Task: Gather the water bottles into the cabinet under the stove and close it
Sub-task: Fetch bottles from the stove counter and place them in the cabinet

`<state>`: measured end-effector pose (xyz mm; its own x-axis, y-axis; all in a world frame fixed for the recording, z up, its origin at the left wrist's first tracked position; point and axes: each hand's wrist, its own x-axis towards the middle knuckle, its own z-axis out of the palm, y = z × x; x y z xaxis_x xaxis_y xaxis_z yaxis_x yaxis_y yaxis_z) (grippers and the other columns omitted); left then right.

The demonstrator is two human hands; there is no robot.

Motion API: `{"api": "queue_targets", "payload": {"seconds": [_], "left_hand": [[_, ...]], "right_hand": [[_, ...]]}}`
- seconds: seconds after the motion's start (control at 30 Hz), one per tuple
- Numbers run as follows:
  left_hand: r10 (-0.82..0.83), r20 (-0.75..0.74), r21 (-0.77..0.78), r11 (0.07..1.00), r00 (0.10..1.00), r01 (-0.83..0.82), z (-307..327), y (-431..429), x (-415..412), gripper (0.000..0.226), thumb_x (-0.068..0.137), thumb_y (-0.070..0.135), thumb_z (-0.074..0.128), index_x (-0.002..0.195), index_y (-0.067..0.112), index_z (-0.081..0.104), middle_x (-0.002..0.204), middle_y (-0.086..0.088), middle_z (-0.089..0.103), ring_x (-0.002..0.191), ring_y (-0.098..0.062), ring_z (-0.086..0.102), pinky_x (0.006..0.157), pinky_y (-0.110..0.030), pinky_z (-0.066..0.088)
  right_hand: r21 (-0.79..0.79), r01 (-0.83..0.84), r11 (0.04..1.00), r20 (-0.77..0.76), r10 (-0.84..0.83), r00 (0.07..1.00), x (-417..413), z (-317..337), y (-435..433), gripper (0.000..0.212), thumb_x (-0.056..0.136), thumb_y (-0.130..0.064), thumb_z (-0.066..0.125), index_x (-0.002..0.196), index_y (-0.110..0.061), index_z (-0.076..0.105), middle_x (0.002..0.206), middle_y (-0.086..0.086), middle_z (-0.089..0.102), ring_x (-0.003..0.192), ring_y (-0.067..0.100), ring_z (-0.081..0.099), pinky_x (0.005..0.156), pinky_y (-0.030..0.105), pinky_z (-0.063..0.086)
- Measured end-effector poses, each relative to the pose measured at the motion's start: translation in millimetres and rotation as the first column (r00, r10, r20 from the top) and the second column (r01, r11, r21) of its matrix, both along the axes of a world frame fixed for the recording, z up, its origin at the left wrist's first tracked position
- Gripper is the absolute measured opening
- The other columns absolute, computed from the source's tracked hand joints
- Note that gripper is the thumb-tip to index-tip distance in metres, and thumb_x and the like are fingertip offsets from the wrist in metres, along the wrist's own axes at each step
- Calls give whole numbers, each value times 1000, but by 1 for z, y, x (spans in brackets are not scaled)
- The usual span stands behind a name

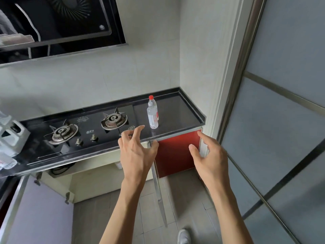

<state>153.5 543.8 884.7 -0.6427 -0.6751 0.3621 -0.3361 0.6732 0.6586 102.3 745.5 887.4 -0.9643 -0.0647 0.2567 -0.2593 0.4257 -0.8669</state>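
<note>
While the water bottle [152,114] stands upright, red cap on, on the bare stretch of desk [177,110] just right of the stove [88,127], neither of the hands has it. It sits near the front edge, within easy reach. Left hand [136,152]: fingers spread and slightly curled, holding nothing, fingertips over the desk's front edge, just short of the bottle's base. This reads as pre-shaping for a wrap around the body. Right hand [209,155]: also spread and empty, lower, in front of the closed red door [174,155]; probably held ready to steady or take over the bottle. Cabinet under the stove [98,175] is open, cream interior exposed: one door [40,208] swung out at left, a second leaf [159,194] seen edge-on between the forearms, so the bottle will likely need to pass to that leaf's left. Far left of the desk: a white jug [12,136] and what looks like another bottle [7,162], partly cut off; cannot confirm. Judgement: grasp step; no bottle visible inside the cabinet, doors not yet closed.
</note>
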Motion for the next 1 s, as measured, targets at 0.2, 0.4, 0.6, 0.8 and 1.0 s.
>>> {"api": "queue_targets", "payload": {"seconds": [0.2, 0.4, 0.6, 0.8, 1.0], "left_hand": [[90, -14, 57, 994, 996, -89, 2, -35, -89, 65, 93, 35, 87, 155, 29, 66, 143, -8, 55, 134, -31, 48, 90, -34, 44], [140, -14, 79, 987, 990, -139, -3, -73, -163, 67, 93, 40, 87, 156, 30, 65, 146, -6, 54, 142, -27, 46, 88, -38, 49], [174, 49, 130, 975, 984, -179, -32, -96, -209, 67, 93, 37, 88, 156, 28, 66, 145, -7, 54, 136, -28, 47, 90, -35, 47], [188, 98, 197, 959, 977, -204, -72, -107, -263, 69, 94, 31, 88, 158, 30, 63, 145, -7, 52, 134, -27, 48, 95, -33, 47], [231, 53, 294, 926, 972, -236, -119, -128, -337, 73, 94, 23, 90, 161, 27, 61, 146, -9, 51, 136, -26, 49, 107, -33, 51]], "right_hand": [[44, -62, 997, 7, 62, 998, -108, 6, -33, 49, 100, -22, 80, 148, -19, 70, 147, 1, 71, 137, 22, 65, 119, 45, 52], [73, -121, 990, 4, 121, 993, -194, 4, -83, 48, 100, -21, 80, 147, -20, 70, 145, 0, 71, 134, 18, 66, 117, 36, 51], [158, -228, 961, 72, 219, 973, -253, -14, -122, 49, 102, -25, 78, 150, -23, 68, 151, -3, 68, 139, 18, 63, 118, 44, 54], [252, -321, 913, 118, 300, 947, -334, -41, -169, 48, 103, -28, 77, 150, -25, 68, 152, -3, 67, 139, 19, 64, 118, 47, 54], [348, -502, 792, 163, 476, 864, -428, -81, -229, 51, 103, -28, 78, 152, -23, 66, 156, 0, 64, 140, 23, 63, 116, 50, 55]]}}
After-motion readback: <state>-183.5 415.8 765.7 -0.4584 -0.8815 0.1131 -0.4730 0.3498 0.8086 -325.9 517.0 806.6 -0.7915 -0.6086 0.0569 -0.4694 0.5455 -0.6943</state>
